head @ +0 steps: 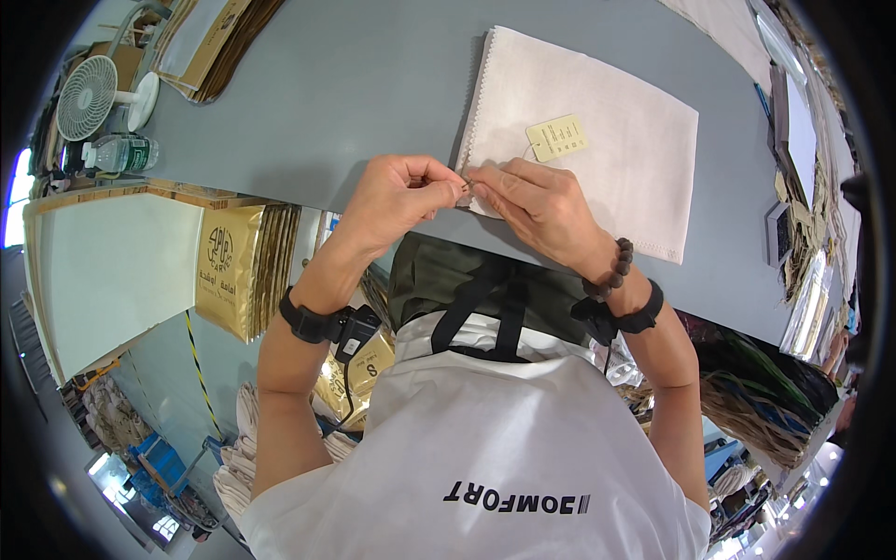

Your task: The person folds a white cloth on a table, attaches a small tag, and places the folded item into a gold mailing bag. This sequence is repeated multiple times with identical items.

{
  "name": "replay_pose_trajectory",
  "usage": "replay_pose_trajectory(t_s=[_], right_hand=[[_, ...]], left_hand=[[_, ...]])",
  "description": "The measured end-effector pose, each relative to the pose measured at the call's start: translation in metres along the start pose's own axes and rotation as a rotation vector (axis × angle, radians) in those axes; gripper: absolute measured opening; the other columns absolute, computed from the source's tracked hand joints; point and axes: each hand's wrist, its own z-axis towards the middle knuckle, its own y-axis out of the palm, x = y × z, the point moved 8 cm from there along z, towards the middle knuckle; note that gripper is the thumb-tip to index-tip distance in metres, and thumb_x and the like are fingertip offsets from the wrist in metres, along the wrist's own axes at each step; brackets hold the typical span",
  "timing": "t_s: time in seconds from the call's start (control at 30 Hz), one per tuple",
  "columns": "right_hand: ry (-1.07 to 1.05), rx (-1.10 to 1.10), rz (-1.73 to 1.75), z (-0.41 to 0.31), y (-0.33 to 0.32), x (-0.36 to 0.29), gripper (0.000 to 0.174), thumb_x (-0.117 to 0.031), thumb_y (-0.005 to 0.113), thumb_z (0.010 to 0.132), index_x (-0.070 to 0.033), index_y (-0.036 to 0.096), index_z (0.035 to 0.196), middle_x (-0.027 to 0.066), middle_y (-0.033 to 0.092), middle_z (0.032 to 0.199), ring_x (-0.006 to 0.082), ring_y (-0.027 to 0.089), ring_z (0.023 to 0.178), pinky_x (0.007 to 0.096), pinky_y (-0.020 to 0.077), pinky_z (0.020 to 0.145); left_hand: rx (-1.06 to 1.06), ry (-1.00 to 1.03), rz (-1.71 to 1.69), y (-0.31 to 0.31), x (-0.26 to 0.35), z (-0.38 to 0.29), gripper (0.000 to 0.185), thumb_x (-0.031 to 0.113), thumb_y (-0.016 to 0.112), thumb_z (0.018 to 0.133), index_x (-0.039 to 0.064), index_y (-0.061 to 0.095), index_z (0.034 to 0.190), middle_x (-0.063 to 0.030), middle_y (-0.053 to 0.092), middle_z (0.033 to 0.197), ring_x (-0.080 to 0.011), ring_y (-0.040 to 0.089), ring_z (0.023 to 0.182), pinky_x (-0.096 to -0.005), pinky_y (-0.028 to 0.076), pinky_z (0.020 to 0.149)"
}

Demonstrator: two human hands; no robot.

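Observation:
A folded pale cloth [602, 105] with a zigzag-cut edge lies on the grey table [336, 112]. At its near left corner, my left hand [406, 192] pinches a small, thin dark piece [466, 186] between thumb and forefinger. My right hand [535, 196] rests over the cloth, its fingertips closed at the same piece and touching the corner. The fingers hide most of that piece, so its exact kind is unclear. Just beyond my right knuckles, a pale yellow hang tag [558, 138] bearing print lies on the cloth; its thin string runs under my right hand.
A white fan [87, 98] and a plastic bottle [122, 153] stand at the far left, near a stack of brown packets [210, 49]. Gold bags [231, 273] stand below the table edge beside a white panel [112, 273]. Flat boxes [798, 133] lie along the right side.

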Motion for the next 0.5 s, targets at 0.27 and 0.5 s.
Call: replay_pose_trajectory(t_s=[0.27, 0.5], right_hand=[[0.033, -0.039, 0.004, 0.000, 0.005, 0.001, 0.020, -0.013, 0.079, 0.094, -0.005, 0.077, 0.112, 0.0079, 0.070, 0.086, 0.0260, 0.069, 0.068, 0.0367, 0.0579, 0.060], [0.238, -0.073, 0.104, -0.007, 0.000, 0.011, 0.034, -0.020, 0.087, 0.088, -0.011, 0.079, 0.119, 0.0080, 0.074, 0.109, 0.0263, 0.074, 0.079, 0.0357, 0.0611, 0.067]], left_hand=[[0.021, 0.058, 0.078, 0.001, 0.002, -0.003, 0.014, 0.013, 0.076, 0.094, -0.001, 0.078, 0.096, 0.0004, 0.070, 0.079, -0.0042, 0.056, 0.067, -0.0222, 0.042, 0.057], [0.021, 0.007, 0.163, -0.012, 0.004, -0.008, 0.011, 0.011, 0.074, 0.093, -0.001, 0.076, 0.094, 0.0008, 0.069, 0.080, -0.0046, 0.055, 0.066, -0.0219, 0.042, 0.058]])
